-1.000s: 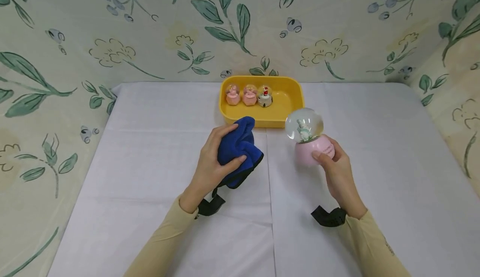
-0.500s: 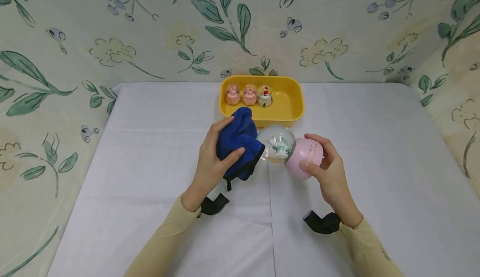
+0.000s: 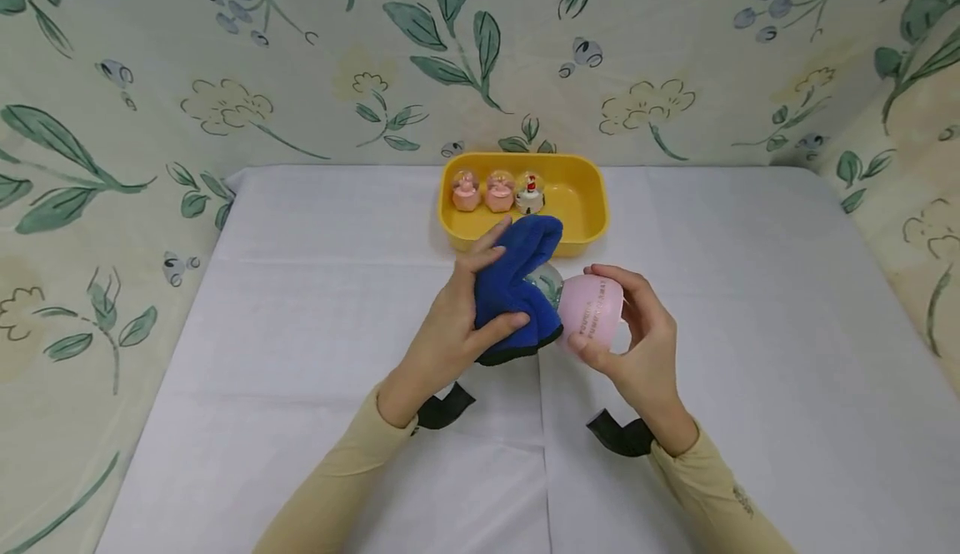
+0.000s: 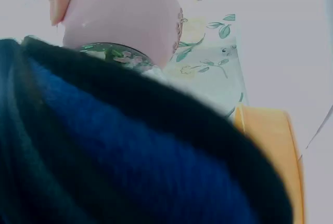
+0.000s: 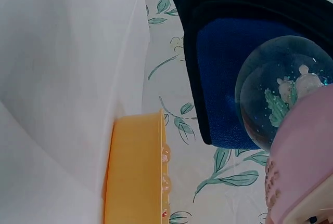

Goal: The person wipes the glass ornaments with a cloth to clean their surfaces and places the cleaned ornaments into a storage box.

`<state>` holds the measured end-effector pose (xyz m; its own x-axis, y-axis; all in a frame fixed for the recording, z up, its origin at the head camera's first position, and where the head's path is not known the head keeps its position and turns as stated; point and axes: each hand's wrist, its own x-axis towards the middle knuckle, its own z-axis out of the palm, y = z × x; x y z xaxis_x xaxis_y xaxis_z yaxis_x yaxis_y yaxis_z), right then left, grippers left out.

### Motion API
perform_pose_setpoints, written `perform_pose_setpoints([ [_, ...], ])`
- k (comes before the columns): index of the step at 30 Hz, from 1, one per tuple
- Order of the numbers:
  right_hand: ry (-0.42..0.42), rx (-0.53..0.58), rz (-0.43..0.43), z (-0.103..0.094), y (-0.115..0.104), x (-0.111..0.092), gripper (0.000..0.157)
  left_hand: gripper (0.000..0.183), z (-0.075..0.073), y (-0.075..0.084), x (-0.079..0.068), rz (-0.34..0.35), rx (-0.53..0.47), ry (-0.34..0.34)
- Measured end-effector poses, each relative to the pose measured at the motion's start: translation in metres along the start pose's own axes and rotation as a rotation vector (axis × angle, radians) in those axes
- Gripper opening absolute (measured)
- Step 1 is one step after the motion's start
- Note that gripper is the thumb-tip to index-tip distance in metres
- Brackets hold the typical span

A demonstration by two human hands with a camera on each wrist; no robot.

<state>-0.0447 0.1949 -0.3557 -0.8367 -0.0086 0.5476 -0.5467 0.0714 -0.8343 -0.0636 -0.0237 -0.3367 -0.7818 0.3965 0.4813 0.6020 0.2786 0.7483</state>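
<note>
In the head view my left hand [image 3: 457,321] grips a folded blue cloth [image 3: 510,287] with black edging. My right hand [image 3: 641,341] holds a snow globe by its pink base [image 3: 592,308], tipped on its side with the glass dome pointing left. The cloth covers much of the dome [image 3: 545,281]. From the right wrist, the clear dome [image 5: 283,89] shows pale figures and green leaves inside, with the cloth [image 5: 223,78] behind it. The left wrist view has the cloth [image 4: 140,146] hiding most of the dome below the pink base [image 4: 125,13].
Behind the hands stands a yellow tray [image 3: 585,244] on the white-covered table [image 3: 315,304]. It holds two small pink snow globes [image 3: 466,192] and a white one [image 3: 530,196] with a red figure. A leaf-patterned cloth [image 3: 300,62] hangs at the back.
My right hand has tipped the snow globe from upright onto its side and brought it left. My left hand has moved right with the cloth, which now covers much of the dome.
</note>
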Motion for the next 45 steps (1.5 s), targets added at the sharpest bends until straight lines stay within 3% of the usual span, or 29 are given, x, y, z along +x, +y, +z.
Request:
perform_pose_setpoints([
  [3, 0.020, 0.027, -0.018, 0.001, 0.000, 0.000, 0.063, 0.071, -0.005, 0.001, 0.000, -0.003, 0.057, -0.067],
  [10, 0.035, 0.019, -0.052, 0.003, -0.002, 0.001, 0.062, 0.069, -0.017, -0.001, 0.004, -0.154, -0.158, -0.237],
  [14, 0.009, -0.049, -0.115, 0.003, -0.002, 0.002, 0.063, 0.062, -0.016, 0.002, 0.005, -0.153, -0.124, -0.255],
  [22, -0.008, -0.290, -0.335, 0.006, 0.001, 0.002, 0.075, 0.047, -0.014, 0.015, 0.004, -0.135, 0.020, -0.276],
  [30, 0.015, -0.344, -0.387, 0.009, 0.000, 0.005, 0.073, 0.073, -0.019, 0.006, 0.007, -0.246, -0.041, -0.321],
  [33, 0.027, -0.355, -0.385, 0.010, 0.000, 0.005, 0.071, 0.072, -0.014, 0.000, 0.007, -0.256, -0.105, -0.317],
  [38, 0.029, -0.321, -0.365, 0.011, 0.001, 0.004, 0.071, 0.057, -0.006, -0.007, 0.005, -0.255, -0.188, -0.249],
  [45, -0.181, -0.341, -0.422, 0.003, 0.004, 0.003, 0.076, 0.053, -0.011, -0.006, 0.005, -0.272, -0.168, -0.159],
])
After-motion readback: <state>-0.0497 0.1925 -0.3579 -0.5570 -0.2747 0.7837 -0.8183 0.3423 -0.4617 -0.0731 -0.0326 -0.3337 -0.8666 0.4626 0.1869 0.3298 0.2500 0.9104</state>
